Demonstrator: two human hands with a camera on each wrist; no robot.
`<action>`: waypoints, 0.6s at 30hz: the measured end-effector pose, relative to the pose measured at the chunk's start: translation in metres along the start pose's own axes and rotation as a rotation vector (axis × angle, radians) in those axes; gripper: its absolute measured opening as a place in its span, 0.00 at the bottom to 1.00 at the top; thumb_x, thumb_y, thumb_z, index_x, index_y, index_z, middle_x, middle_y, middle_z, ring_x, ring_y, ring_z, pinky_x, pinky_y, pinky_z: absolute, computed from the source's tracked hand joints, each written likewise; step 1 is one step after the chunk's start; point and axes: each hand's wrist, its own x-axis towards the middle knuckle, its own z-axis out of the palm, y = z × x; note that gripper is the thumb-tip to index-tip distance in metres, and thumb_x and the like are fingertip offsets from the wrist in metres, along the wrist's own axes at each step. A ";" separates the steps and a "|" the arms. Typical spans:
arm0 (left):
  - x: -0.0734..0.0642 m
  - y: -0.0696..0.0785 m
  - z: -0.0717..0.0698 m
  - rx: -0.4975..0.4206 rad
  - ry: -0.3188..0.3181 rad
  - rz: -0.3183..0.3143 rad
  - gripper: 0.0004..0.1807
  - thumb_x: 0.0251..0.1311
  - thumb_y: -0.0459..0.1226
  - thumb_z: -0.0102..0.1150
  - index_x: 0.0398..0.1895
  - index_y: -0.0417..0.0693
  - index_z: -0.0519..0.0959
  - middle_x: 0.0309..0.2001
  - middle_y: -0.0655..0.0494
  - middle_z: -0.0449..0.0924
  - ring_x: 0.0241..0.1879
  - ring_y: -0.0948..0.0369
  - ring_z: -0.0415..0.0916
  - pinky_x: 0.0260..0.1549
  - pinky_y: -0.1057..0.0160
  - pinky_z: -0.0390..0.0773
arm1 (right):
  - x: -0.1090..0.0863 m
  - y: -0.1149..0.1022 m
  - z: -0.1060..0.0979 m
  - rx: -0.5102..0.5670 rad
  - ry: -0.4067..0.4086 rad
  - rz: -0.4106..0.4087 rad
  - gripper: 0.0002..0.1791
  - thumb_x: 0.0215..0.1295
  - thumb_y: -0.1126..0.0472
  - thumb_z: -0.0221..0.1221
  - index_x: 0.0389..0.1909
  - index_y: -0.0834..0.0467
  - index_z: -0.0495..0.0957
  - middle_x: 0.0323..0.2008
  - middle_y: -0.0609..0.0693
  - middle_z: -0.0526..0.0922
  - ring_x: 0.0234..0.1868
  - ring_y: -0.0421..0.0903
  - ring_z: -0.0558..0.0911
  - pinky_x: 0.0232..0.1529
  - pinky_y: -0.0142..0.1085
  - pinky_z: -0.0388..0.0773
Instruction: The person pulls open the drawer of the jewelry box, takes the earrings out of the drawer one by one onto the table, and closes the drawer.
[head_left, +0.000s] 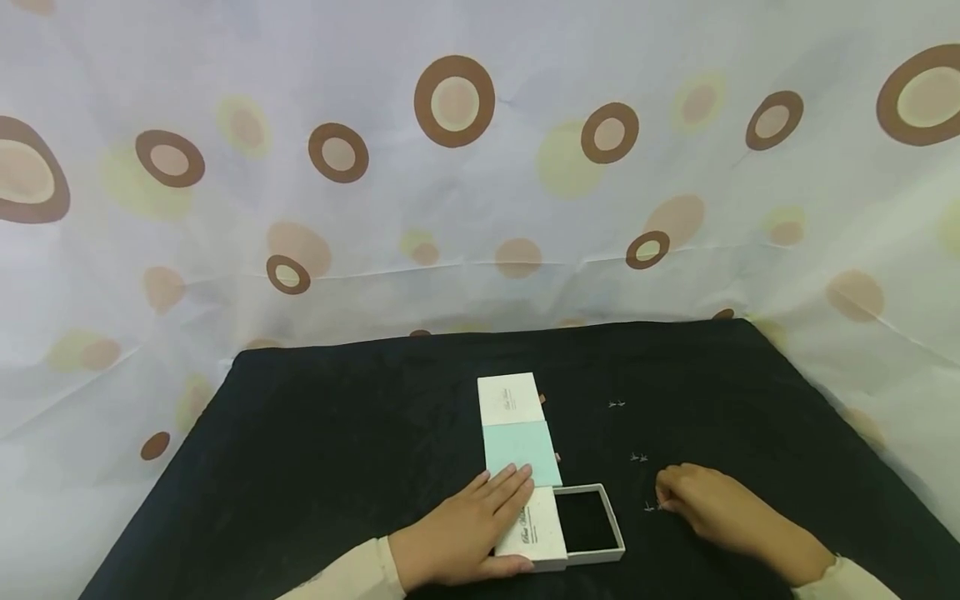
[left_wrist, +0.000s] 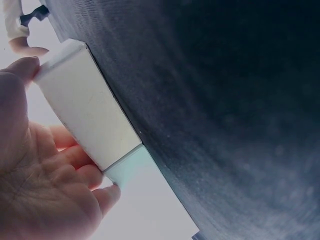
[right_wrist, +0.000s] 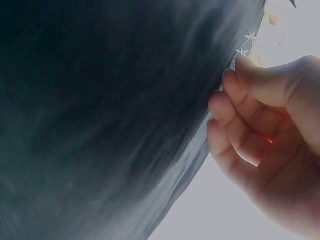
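My left hand point(head_left: 480, 525) lies across a white lidded box point(head_left: 546, 533) with dark lettering. Its fingers are straight over the top, their tips reaching the pale teal box point(head_left: 521, 450) behind; the thumb is along the near side. An open drawer point(head_left: 617, 533) with a black lining sticks out to the right of the white box. My right hand point(head_left: 705, 504) has curled fingers, thumb and index together at one of two small silver star-shaped earrings point(right_wrist: 242, 51) on the cloth. The other star point(right_wrist: 250, 36) is just beyond; the contact itself is partly hidden.
Another white box point(head_left: 510, 398) adjoins the teal one at the back. Two more pairs of tiny silver pieces lie further off, a middle pair point(head_left: 639, 457) and a far pair point(head_left: 617, 404). Black cloth point(head_left: 337, 433) covers the table; a patterned curtain point(head_left: 390, 208) hangs behind.
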 end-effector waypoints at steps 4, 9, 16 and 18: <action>0.002 0.000 0.001 -0.004 -0.004 -0.001 0.46 0.66 0.66 0.32 0.75 0.42 0.50 0.76 0.49 0.46 0.74 0.55 0.46 0.67 0.50 0.60 | -0.002 0.000 0.001 0.003 0.014 -0.004 0.16 0.56 0.66 0.65 0.25 0.44 0.70 0.24 0.30 0.66 0.25 0.28 0.63 0.23 0.28 0.65; 0.003 0.000 0.000 0.004 -0.001 -0.001 0.46 0.66 0.66 0.33 0.75 0.42 0.50 0.76 0.49 0.46 0.74 0.55 0.46 0.67 0.50 0.60 | -0.002 0.002 0.001 -0.002 0.031 -0.009 0.17 0.55 0.67 0.66 0.24 0.44 0.69 0.24 0.31 0.64 0.25 0.28 0.62 0.23 0.28 0.63; 0.002 0.001 0.000 0.002 0.001 0.009 0.46 0.66 0.66 0.32 0.75 0.42 0.50 0.76 0.49 0.46 0.74 0.55 0.46 0.67 0.50 0.60 | -0.003 0.003 0.002 0.016 0.034 -0.015 0.19 0.55 0.68 0.66 0.24 0.44 0.67 0.23 0.30 0.62 0.25 0.28 0.61 0.24 0.27 0.61; 0.001 0.001 0.000 0.011 0.005 0.015 0.46 0.66 0.66 0.33 0.75 0.42 0.50 0.76 0.48 0.46 0.74 0.55 0.47 0.67 0.50 0.60 | -0.003 0.002 0.003 0.022 0.035 -0.017 0.18 0.55 0.67 0.66 0.24 0.44 0.68 0.23 0.30 0.63 0.25 0.28 0.61 0.24 0.27 0.61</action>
